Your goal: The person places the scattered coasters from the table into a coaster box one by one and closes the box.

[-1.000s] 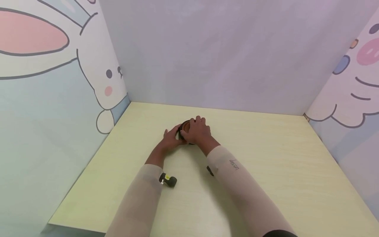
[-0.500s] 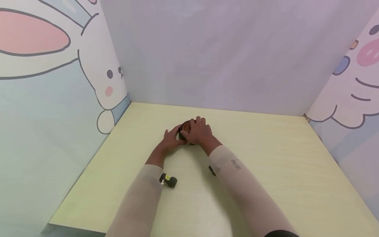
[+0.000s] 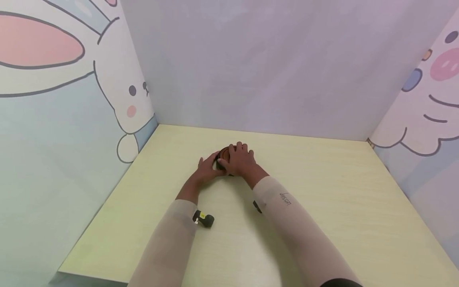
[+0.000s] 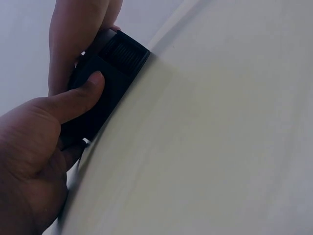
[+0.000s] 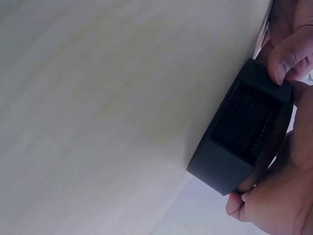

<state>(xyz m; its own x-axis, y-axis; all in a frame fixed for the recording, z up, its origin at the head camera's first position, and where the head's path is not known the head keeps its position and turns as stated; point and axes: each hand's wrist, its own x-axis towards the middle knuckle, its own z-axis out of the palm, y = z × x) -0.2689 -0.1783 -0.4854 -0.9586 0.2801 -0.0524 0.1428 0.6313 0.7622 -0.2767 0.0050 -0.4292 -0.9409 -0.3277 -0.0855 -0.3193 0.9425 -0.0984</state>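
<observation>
A round black coaster holder (image 3: 219,164) stands on the table, with a brown coaster (image 3: 225,153) showing on top. My left hand (image 3: 208,170) grips its left side; in the left wrist view the thumb lies along the dark wall (image 4: 110,95). From above, my right hand (image 3: 240,159) spans the top with fingers curled over the far rim and thumb at the near left. A cut-out in the holder's side (image 5: 217,164) shows thin stacked layers (image 5: 244,122) in the right wrist view. The hands cover much of the top.
The pale yellow table (image 3: 322,199) extends around both arms. A plain lilac backdrop (image 3: 251,67) rises behind it, and cartoon-printed panels (image 3: 71,139) flank both sides. A small black camera (image 3: 203,219) sits at the left wrist.
Both hands keep their hold on the coaster holder. The right forearm has shifted very slightly to the right since the first frame; otherwise little differs.
</observation>
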